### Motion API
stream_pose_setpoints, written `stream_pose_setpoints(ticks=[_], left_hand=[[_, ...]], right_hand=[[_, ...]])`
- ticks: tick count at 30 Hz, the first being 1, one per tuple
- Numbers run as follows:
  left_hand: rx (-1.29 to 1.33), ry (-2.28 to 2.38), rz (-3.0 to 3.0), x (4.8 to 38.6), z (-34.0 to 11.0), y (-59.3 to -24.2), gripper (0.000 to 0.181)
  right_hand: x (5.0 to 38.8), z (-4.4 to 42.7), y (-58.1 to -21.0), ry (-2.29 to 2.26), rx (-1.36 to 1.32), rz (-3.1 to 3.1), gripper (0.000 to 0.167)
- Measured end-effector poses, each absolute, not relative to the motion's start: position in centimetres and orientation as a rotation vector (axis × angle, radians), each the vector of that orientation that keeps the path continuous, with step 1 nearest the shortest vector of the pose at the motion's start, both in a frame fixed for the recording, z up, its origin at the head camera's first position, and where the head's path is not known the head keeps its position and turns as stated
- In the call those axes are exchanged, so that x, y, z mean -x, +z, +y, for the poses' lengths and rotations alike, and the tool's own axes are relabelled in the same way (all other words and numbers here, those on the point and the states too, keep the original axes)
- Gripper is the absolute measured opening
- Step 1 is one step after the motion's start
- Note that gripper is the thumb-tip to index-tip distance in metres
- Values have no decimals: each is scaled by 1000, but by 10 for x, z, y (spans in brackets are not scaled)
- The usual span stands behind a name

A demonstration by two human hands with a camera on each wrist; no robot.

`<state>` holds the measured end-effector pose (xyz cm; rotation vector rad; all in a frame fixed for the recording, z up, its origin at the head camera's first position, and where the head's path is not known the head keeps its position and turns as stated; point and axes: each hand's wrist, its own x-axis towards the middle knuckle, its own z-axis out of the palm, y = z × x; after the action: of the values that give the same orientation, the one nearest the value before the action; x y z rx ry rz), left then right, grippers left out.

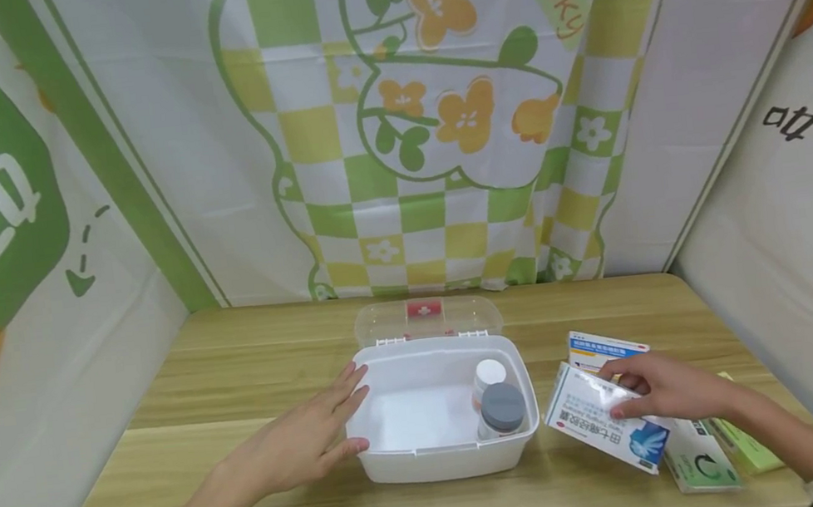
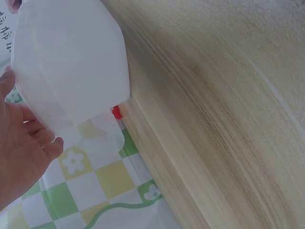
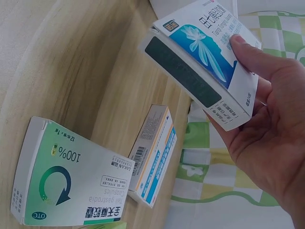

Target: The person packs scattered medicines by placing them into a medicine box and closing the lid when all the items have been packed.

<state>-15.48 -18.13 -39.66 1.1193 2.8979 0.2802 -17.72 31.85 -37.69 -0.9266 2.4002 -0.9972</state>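
A white plastic storage box [image 1: 441, 463] stands on the table with its clear hinged lid [image 1: 384, 323] folded back. Inside, at the right end, are a white-capped bottle [image 1: 490, 373] and a grey-capped bottle [image 1: 503, 406]. My left hand [image 1: 300, 441] touches the box's left rim with fingers spread. To the right of the box, my right hand [image 1: 670, 386] holds a white and blue medicine box [image 3: 209, 52] between thumb and fingers, tilted and raised off the table. Its thumb lies on the printed face; the other fingers are partly hidden behind it.
A blue and white medicine box [image 3: 155, 152] lies beyond the held one. Nearer the front right are a green and white capsule box [image 3: 81, 176] and a yellow-green box [image 1: 752, 444], partly under the right forearm. A checked curtain [image 1: 411, 228] hangs behind the wooden table [image 1: 237, 356].
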Motion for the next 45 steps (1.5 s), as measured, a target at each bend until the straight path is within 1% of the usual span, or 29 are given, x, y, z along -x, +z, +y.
stream_pose_setpoints(ticks=[5, 12, 21, 26, 35, 45], left_hand=[[-1137, 271, 2908, 155, -181, -397, 76], [-1150, 268, 2912, 154, -182, -397, 76], [-1167, 216, 2922, 153, -181, -396, 72], [-1206, 193, 2937, 153, -181, -398, 71], [-1228, 177, 2940, 152, -180, -398, 72], [-1243, 182, 2962, 152, -181, -399, 71]], right_hand=[[178, 319, -373, -1053, 889, 2365, 35], [177, 316, -362, -1086, 741, 2366, 50], [175, 306, -348, -1080, 720, 2381, 51], [176, 297, -341, -1046, 778, 2403, 47], [182, 282, -334, -1038, 792, 2395, 42], [187, 260, -323, -1045, 836, 2361, 46]])
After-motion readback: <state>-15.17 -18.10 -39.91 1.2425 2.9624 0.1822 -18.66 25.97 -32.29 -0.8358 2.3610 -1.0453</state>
